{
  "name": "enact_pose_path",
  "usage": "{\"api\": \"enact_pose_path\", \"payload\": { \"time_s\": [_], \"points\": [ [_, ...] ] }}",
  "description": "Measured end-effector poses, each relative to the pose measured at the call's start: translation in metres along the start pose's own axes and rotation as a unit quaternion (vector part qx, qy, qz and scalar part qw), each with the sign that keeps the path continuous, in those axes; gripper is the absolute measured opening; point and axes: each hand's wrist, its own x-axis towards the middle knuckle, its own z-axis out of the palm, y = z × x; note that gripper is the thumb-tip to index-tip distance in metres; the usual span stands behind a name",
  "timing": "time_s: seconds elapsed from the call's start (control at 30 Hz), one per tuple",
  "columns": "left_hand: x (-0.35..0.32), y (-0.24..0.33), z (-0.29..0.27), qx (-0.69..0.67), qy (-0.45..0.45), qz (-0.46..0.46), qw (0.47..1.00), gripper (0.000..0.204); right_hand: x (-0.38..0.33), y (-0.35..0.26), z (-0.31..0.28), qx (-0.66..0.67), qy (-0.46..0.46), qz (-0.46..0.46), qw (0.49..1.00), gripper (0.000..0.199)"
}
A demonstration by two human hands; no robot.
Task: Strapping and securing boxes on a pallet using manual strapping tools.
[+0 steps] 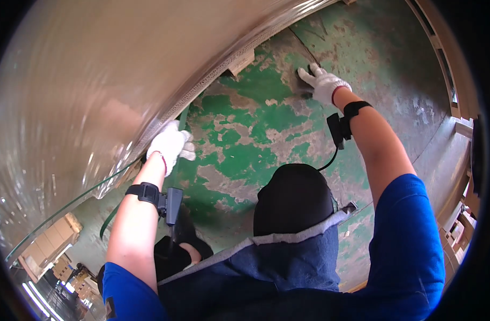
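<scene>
A tall load wrapped in clear film [89, 80] fills the left side, with layered cardboard edges along its bottom. Close against its lower edge, my left hand [170, 144] in a white knit glove has its fingers curled round a green strap [183, 119]. Part of the strap shows just above the glove, and a length of green strap also runs along the load toward the lower left. My right hand [324, 84], gloved the same way, reaches out over the floor at the upper right. Its fingers are spread and hold nothing.
Worn green floor [239, 155] with peeling paint lies between my hands. A wooden block [241, 61] juts from under the load. Wooden pallet framing [443, 59] stands along the right edge. Stacked cartons [49, 241] are at the lower left. My shoe [294, 198] is below centre.
</scene>
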Motion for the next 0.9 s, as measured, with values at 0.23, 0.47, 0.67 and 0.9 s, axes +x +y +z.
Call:
{"api": "enact_pose_path", "payload": {
  "time_s": [0.23,0.47,0.67,0.9],
  "points": [
    [0.029,0.023,0.054,0.025,0.031,0.036,0.999,0.065,0.005,0.031,0.022,0.022,0.029,-0.008,0.999,0.076],
    [0.221,-0.071,-0.020,0.351,0.426,0.250,0.796,0.038,0.017,0.000,0.008,0.045,0.166,-0.064,0.983,0.069],
    [0.239,-0.045,-0.004,0.295,0.310,0.257,0.867,0.057,0.063,-0.059,0.004,0.164,0.444,-0.045,0.880,0.070],
    [0.206,-0.022,0.025,0.403,0.272,0.272,0.830,0.050,0.083,-0.096,-0.041,0.073,0.213,0.056,0.973,0.071]
  ]
}}
